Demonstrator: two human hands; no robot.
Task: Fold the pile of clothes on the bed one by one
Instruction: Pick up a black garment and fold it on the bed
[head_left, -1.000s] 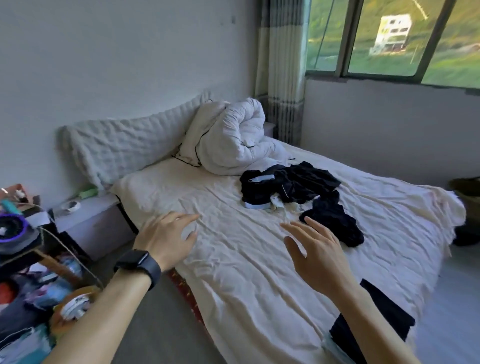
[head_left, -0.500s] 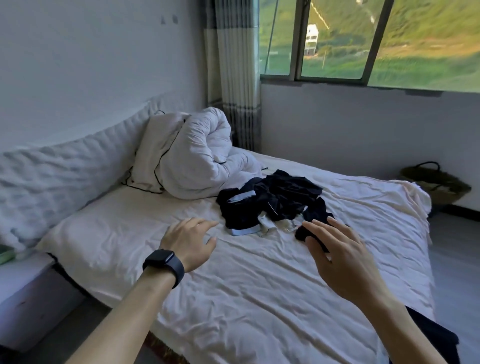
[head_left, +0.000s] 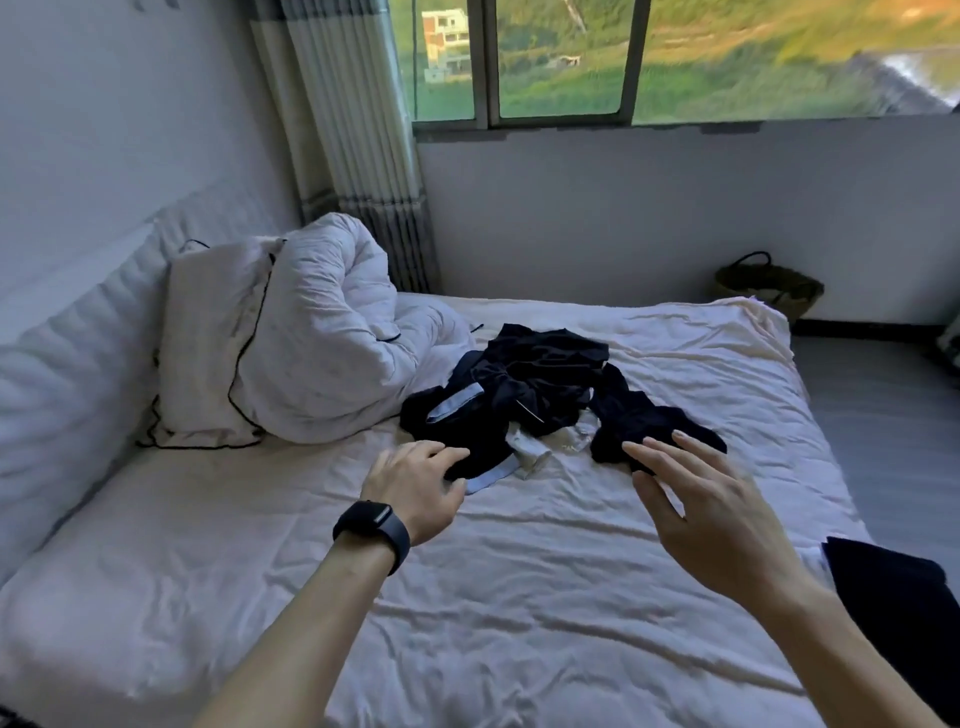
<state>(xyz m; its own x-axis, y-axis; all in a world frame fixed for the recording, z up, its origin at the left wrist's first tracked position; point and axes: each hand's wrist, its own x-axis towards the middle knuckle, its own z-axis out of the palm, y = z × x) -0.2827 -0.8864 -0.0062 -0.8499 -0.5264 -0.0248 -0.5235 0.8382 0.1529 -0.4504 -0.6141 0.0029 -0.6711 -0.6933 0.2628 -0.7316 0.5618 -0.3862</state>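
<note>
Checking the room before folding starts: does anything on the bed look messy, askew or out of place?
The dark clothes pile lies crumpled and tangled mid-bed, one dark piece straying off to its right. The white duvet is bunched up by the pillow, not spread. Nothing looks spilled or damaged.

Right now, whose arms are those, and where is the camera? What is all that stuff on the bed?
There is no machine here. The arms belong to a person who wears one camera on the head, so you look down at the bed as they do. The left hand, with a black watch, has its fingers at the near edge of a pile of dark clothes; I cannot tell whether it has grabbed any yet. The right hand is open, fingers spread, and holds nothing. The pile lies on the bed, beside a bundled white duvet. A dark garment lies flat at the bed's right edge.
</note>
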